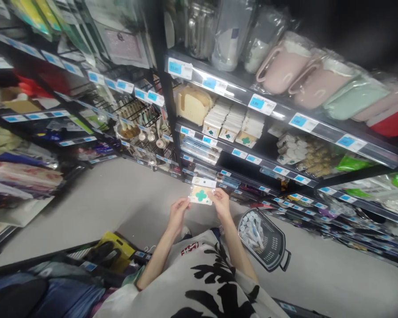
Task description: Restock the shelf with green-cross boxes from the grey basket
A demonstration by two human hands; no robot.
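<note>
A small flat packet (201, 194) with a green clover shape and a white top strip is held up in front of my body, facing me. My left hand (178, 213) pinches its lower left corner between thumb and fingers. The packet's right edge is gripped by my right hand (220, 202). Similar packets (247, 137) with green clovers stand in rows on the shelf ahead, beside a beige holder (193, 104).
A dark basket (271, 247) holding white bottle-like items stands on the floor to my right. Shelving with a price-tagged edge (232, 86) runs ahead and right, bearing pink mugs (285, 64). Kitchen utensils (149, 132) hang ahead-left. A low rack with a yellow item (119, 251) is at lower left.
</note>
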